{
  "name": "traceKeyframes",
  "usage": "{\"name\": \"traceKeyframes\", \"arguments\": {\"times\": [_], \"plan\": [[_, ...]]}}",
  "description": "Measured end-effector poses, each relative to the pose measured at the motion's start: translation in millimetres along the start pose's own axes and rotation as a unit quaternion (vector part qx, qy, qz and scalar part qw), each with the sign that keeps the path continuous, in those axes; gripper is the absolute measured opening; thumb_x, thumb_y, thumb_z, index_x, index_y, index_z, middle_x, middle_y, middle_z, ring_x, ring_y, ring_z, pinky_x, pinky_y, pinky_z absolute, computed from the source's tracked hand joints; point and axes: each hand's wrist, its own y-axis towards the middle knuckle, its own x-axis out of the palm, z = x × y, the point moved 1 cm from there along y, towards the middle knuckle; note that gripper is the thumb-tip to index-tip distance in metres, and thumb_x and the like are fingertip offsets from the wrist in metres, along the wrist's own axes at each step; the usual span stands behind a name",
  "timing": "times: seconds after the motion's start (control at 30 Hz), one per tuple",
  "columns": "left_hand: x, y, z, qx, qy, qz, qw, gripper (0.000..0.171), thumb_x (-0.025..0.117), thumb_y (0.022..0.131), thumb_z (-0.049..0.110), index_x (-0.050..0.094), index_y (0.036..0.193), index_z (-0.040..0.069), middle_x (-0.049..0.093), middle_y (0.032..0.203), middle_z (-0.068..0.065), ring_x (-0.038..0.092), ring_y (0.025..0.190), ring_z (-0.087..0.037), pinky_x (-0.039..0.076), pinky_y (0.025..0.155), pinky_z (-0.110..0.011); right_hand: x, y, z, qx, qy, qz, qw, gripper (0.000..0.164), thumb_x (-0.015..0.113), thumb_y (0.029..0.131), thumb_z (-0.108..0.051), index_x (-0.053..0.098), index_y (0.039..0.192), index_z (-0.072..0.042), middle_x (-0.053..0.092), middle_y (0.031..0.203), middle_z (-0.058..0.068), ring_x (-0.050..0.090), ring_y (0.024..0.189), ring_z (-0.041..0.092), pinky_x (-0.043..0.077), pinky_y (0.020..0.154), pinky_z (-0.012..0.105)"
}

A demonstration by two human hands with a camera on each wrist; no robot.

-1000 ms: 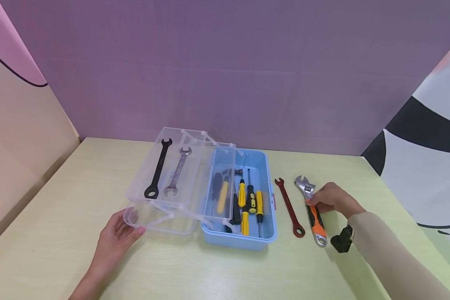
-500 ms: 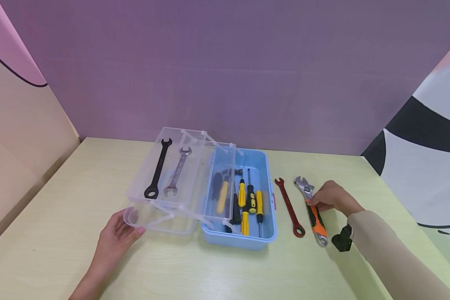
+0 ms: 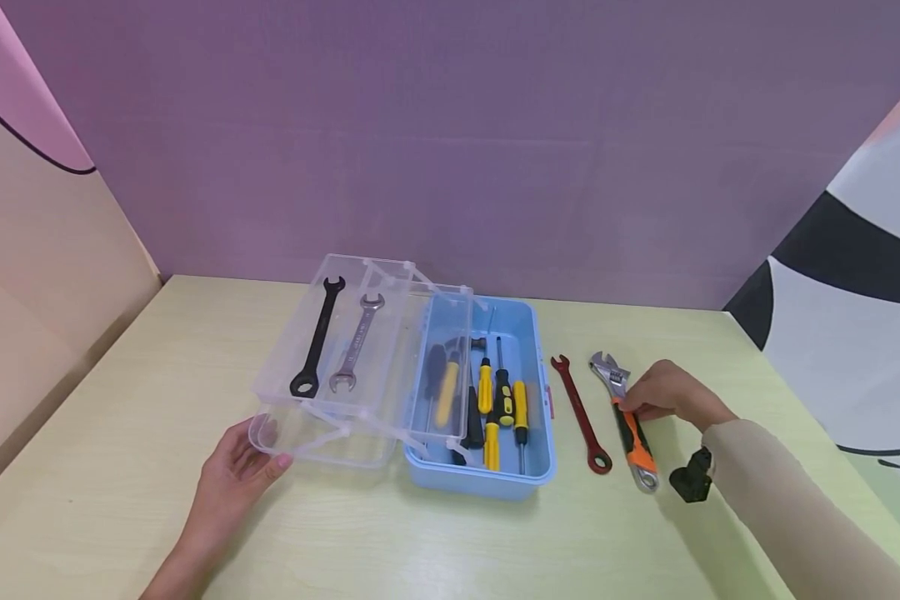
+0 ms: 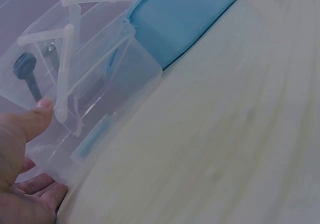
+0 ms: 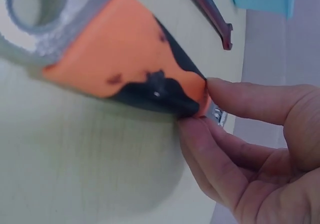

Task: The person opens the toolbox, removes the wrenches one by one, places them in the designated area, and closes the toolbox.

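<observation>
Thumb and fingertips of my right hand (image 3: 667,393) pinch the orange-and-black handle of an adjustable wrench (image 5: 135,49) just below its silver head, low over the table. To its left lies a red combination wrench (image 3: 583,417). At the far left, my left hand (image 3: 232,467) grips the rounded end of the toolbox's clear lid (image 4: 115,79), thumb at the near side and fingers at the end. A clear tray (image 3: 390,333) above that lid carries a black combination wrench (image 3: 321,333) and a silver open-end wrench (image 3: 357,342).
The blue toolbox (image 3: 472,481) stands open mid-table, holding several yellow-and-black screwdrivers (image 3: 521,408) and a hammer (image 3: 478,343). White hinge arms (image 4: 62,79) link the trays. A purple backdrop (image 3: 540,167) rises behind the table's far edge.
Almost nothing differs. The right hand and the adjustable wrench have shifted only slightly; the left hand stays at the lid.
</observation>
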Motion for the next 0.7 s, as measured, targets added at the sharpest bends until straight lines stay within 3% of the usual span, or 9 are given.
{"name": "traceKeyframes", "arguments": {"times": [0.2, 0.37, 0.5, 0.7], "plan": [[0.3, 0.1, 2.9, -0.003, -0.004, -0.006, 1.0, 0.058, 0.067, 0.087, 0.001, 0.036, 0.134, -0.009, 0.045, 0.134, -0.033, 0.049, 0.101, 0.02, 0.044, 0.089, -0.001, -11.1, -6.7, -5.2, -0.014, 0.006, -0.011, 1.0, 0.037, 0.067, 0.084, -0.008, 0.058, 0.109, 0.019, 0.062, 0.091, 0.008, 0.058, 0.074, 0.01, 0.06, 0.074, 0.025], [0.0, 0.4, 2.4, -0.004, -0.002, -0.005, 1.0, 0.058, 0.067, 0.086, 0.001, 0.037, 0.134, -0.009, 0.046, 0.133, -0.032, 0.049, 0.101, 0.019, 0.044, 0.089, 0.0, -23.2, -9.6, -12.8, -0.03, 0.012, -0.017, 0.999, 0.046, 0.065, 0.088, -0.01, 0.05, 0.119, 0.021, 0.065, 0.101, 0.013, 0.06, 0.079, 0.01, 0.06, 0.079, 0.026], [0.1, 0.0, 1.6, -0.003, 0.005, -0.001, 1.0, 0.057, 0.068, 0.086, 0.002, 0.038, 0.133, -0.008, 0.051, 0.13, -0.024, 0.05, 0.101, 0.018, 0.045, 0.089, -0.001, -29.8, -9.2, -19.7, -0.034, 0.016, -0.026, 0.999, 0.047, 0.063, 0.09, -0.011, 0.049, 0.123, 0.02, 0.067, 0.1, 0.007, 0.061, 0.08, 0.01, 0.06, 0.08, 0.025], [0.3, -0.1, 2.2, 0.0, -0.005, -0.007, 1.0, 0.057, 0.067, 0.087, 0.001, 0.036, 0.134, -0.01, 0.045, 0.134, -0.034, 0.049, 0.101, 0.019, 0.043, 0.09, 0.0, -36.0, -11.0, -31.9, -0.047, 0.038, -0.04, 0.997, 0.045, 0.06, 0.092, -0.011, 0.049, 0.125, 0.017, 0.068, 0.096, 0.001, 0.062, 0.082, 0.009, 0.059, 0.08, 0.024]]}}
